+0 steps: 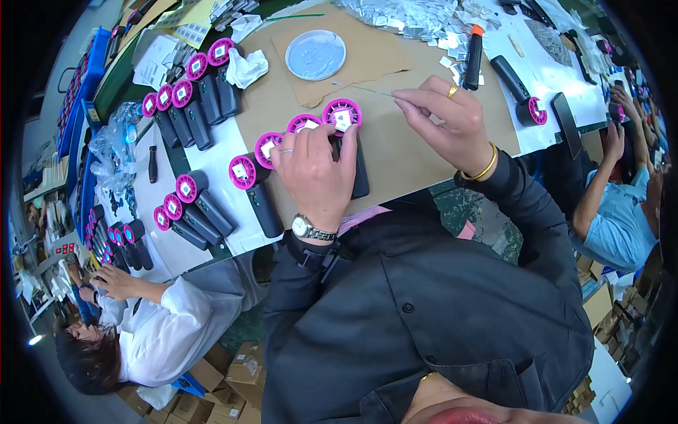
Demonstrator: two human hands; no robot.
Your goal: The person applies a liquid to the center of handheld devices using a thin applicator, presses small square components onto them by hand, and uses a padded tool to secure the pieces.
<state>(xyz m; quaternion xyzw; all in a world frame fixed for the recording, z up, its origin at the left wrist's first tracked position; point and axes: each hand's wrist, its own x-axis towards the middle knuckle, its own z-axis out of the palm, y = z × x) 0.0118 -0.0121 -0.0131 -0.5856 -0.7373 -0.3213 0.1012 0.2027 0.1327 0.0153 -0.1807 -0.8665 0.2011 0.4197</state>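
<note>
My left hand rests over a row of dark grey handheld fans with round magenta heads. Its thumb and fingertips press at the head of the rightmost fan, which bears a small white square at its centre. That fan's handle points toward me, partly hidden by the hand. More fan heads show just left of the fingers. To the right, my right hand pinches a thin greenish stick between thumb and forefinger, its tip pointing left. Beyond lies a round white dish smeared with pale grey-blue paste.
Brown cardboard covers the work surface. A black-handled tool with an orange end lies by scattered silvery squares. More fans stand left, near a crumpled white cloth and a screwdriver. Co-workers sit at both sides.
</note>
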